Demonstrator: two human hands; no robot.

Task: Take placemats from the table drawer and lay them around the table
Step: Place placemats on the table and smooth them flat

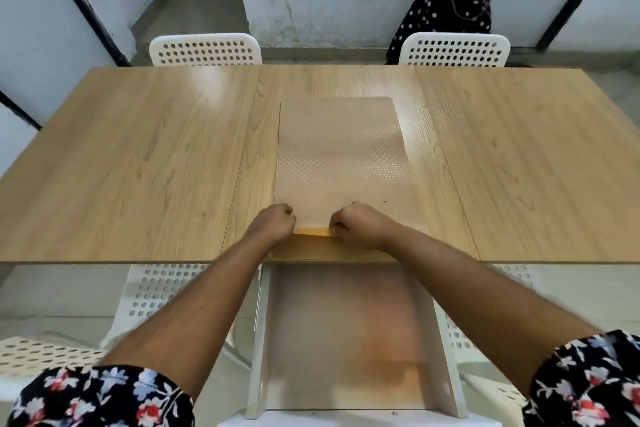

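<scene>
A translucent dotted placemat point(341, 152) lies on the middle of the wooden table point(138, 156), on top of a stack whose orange mat point(311, 231) shows at the near edge. My left hand point(275, 222) and my right hand point(360, 222) both pinch the top placemat's near edge, fingers curled on it. Below the table's near edge the white drawer point(263, 340) stands pulled out, with a pale, orange-tinted bottom; whether more mats lie in it is unclear.
Two white perforated chairs point(206, 49) point(454, 49) stand at the far side. More white perforated chairs point(152, 291) point(460, 340) sit at the near side, left and right of the drawer. A polka-dot cloth point(446, 0) hangs at the back right wall.
</scene>
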